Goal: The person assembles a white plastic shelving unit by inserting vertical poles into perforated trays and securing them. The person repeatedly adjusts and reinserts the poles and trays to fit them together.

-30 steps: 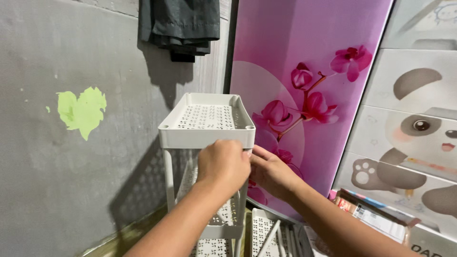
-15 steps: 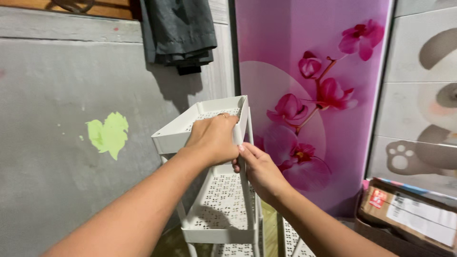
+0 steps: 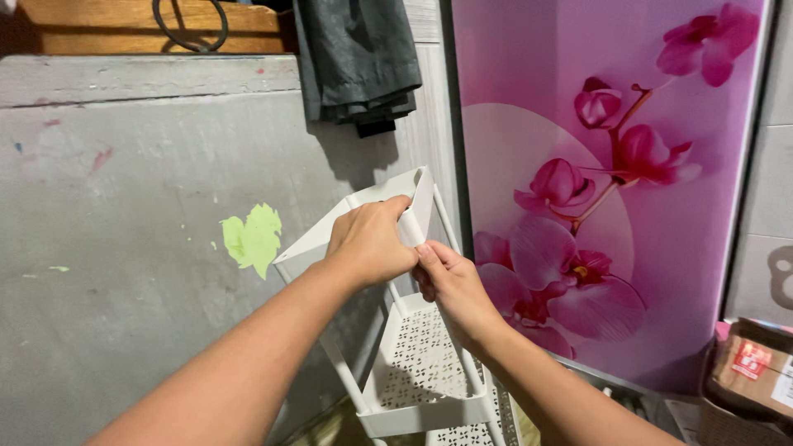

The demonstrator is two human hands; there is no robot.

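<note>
Head view: white rack [image 3: 413, 363] stands tilted against the grey wall [image 3: 124, 248], beside the pink flowered panel [image 3: 611, 206]. Left hand [image 3: 368, 244] is curled over the near corner of the top tray [image 3: 363, 211], fingers closed on its rim. Right hand [image 3: 450, 285] pinches the corner post [image 3: 442, 223] just below. Judgement: best to steady the tray and keep the post square to its corner. Both forearms reach forward, wrists close together.

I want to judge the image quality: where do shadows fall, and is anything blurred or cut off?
Head view: the hanging grey cloth casts a dark shadow on the wall; the white shelf rack shadows the wall beside it; left hand and right hand look sharp; the cardboard box is cut off at the frame's edge.
</note>
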